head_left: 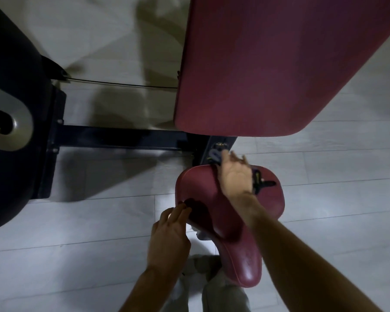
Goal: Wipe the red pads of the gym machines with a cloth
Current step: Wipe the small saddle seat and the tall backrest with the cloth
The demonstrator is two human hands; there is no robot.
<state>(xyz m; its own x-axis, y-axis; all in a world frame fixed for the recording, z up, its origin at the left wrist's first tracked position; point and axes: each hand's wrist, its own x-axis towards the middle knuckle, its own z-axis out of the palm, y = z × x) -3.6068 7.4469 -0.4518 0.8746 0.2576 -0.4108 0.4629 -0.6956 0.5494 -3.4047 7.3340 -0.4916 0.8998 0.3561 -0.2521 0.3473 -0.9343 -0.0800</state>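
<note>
A red seat pad [214, 212] sits low in the middle, its narrow nose pointing toward me. My right hand [235, 175] lies on the seat's far end and grips a purple and dark patterned cloth [257, 176], which sticks out on both sides of the hand. The fingers bend down over the far edge; motion blur hides their tips. My left hand [169, 235] touches the seat's left rim with straight fingertips and holds nothing. A large red back pad [279, 64] fills the upper right.
A black steel frame beam [122, 138] runs left from under the pads to a dark weight-stack housing [11, 109]. A thin cable [122, 83] stretches across the pale plank floor [336, 176]. My trouser legs [212, 289] stand below the seat's nose.
</note>
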